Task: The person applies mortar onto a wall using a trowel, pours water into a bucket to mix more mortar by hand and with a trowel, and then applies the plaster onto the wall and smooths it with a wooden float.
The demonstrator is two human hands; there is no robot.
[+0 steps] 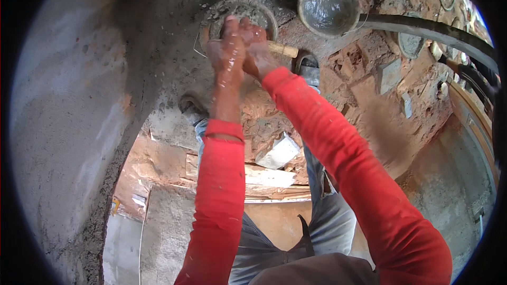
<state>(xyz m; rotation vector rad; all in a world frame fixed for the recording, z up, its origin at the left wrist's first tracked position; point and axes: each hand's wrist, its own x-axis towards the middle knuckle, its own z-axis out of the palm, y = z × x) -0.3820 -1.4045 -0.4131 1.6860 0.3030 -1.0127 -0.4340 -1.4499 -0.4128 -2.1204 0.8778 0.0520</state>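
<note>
My left hand [227,47] and my right hand [255,47] are pressed together, wet and shiny, over a round pan [272,17] of grey wet mortar. The right hand's fingers look curled against the left hand; most of the left hand's fingers are hidden or blurred, with one pointing up and away. From beside my right hand a pale wooden handle [283,49] sticks out to the right, close to the pan's near rim. Whatever it belongs to is hidden by the hands. Right of the pan stands a round bucket [328,8] with cloudy grey water in it.
A grey plastered wall [68,121] rises on the left. Broken bricks and rubble [364,82] cover the ground on the right, with a pale block [279,151] between my legs. A dark curved band [428,29] crosses the upper right. A co-worker's arm [465,71] shows at the right edge.
</note>
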